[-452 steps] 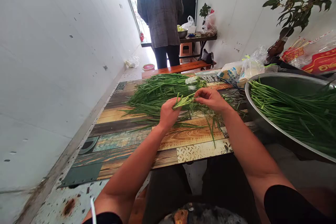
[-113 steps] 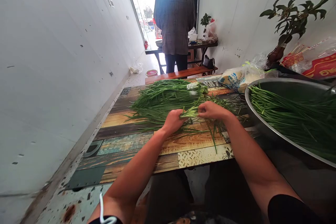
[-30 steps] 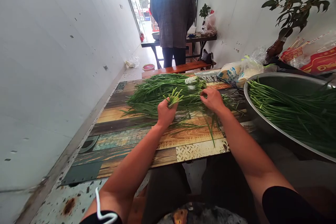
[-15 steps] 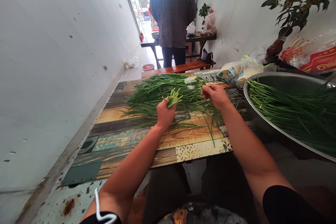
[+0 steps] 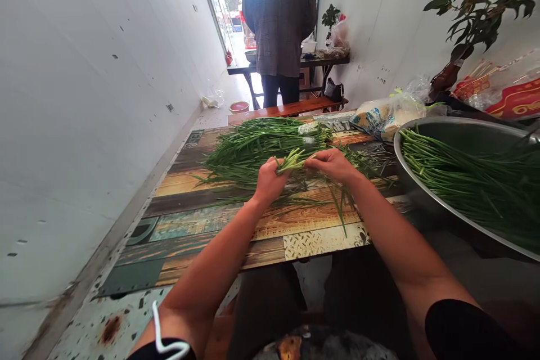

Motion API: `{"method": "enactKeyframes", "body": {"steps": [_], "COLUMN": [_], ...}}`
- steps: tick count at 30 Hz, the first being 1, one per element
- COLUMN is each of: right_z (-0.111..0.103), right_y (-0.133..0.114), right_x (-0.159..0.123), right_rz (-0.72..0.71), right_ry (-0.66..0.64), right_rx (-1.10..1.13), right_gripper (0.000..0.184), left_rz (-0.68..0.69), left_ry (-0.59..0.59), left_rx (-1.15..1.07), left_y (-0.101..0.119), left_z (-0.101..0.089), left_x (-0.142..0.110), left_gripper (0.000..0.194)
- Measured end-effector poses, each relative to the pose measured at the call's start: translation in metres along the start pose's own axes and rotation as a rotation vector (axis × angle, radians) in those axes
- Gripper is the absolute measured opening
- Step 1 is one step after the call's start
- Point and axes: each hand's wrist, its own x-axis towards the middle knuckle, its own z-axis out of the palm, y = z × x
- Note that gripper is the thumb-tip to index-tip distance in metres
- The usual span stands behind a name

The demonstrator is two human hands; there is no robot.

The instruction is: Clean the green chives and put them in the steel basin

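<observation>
My left hand (image 5: 270, 179) is closed around a small bunch of chive stalks (image 5: 290, 160), pale cut ends pointing up and right. My right hand (image 5: 331, 163) pinches at the ends of that bunch, fingers curled together. Both hands hover just above a large loose pile of green chives (image 5: 253, 146) spread over the patterned wooden table (image 5: 202, 225). Loose trimmed leaves (image 5: 340, 202) lie on the table under my right wrist.
A big metal basin (image 5: 426, 197) holding sorted chives sits at the right. Plastic bags (image 5: 379, 115) and a potted plant (image 5: 472, 17) stand behind it. A white wall runs close on the left. A person in a checked jacket (image 5: 278, 11) stands at a far table beyond a bench (image 5: 287, 108).
My right hand came back from the pile toward the left hand and now pinches the held bunch. The bunch has tilted over to the right.
</observation>
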Motion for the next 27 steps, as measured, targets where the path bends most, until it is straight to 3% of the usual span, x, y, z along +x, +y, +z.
{"method": "enactKeyframes", "body": {"steps": [6, 9, 11, 15, 17, 19, 23, 27], "right_z": [0.001, 0.000, -0.006, -0.023, -0.027, -0.024, -0.013, -0.008], "right_y": [-0.001, 0.000, 0.003, 0.010, 0.012, 0.011, 0.006, 0.006], "right_x": [-0.001, 0.001, 0.004, 0.010, 0.010, 0.008, 0.003, 0.001], "right_rz": [0.059, 0.056, 0.057, 0.130, 0.150, 0.064, -0.241, -0.324], "right_ry": [-0.128, -0.125, -0.005, 0.466, 0.551, 0.498, 0.214, 0.065], "right_rx": [0.000, 0.006, 0.028, 0.036, -0.049, -0.208, -0.511, -0.622], "right_gripper": [0.044, 0.047, 0.050, 0.063, 0.069, 0.064, 0.039, 0.035], "left_rz": [-0.009, -0.018, -0.055, -0.123, -0.133, -0.129, -0.140, -0.149], "left_ry": [-0.114, -0.081, -0.057, -0.096, -0.113, -0.111, -0.084, -0.061], "left_rx": [-0.051, -0.014, -0.028, -0.095, -0.093, -0.095, -0.117, -0.080], "left_y": [0.000, -0.001, -0.002, -0.004, -0.004, -0.004, -0.004, -0.004], "left_z": [0.000, 0.000, -0.001, -0.001, -0.002, -0.001, -0.001, -0.001], "left_x": [0.001, 0.002, 0.002, 0.002, 0.002, 0.002, 0.002, 0.003], "left_gripper": [0.033, 0.029, 0.029, 0.032, 0.033, 0.033, 0.034, 0.034]}}
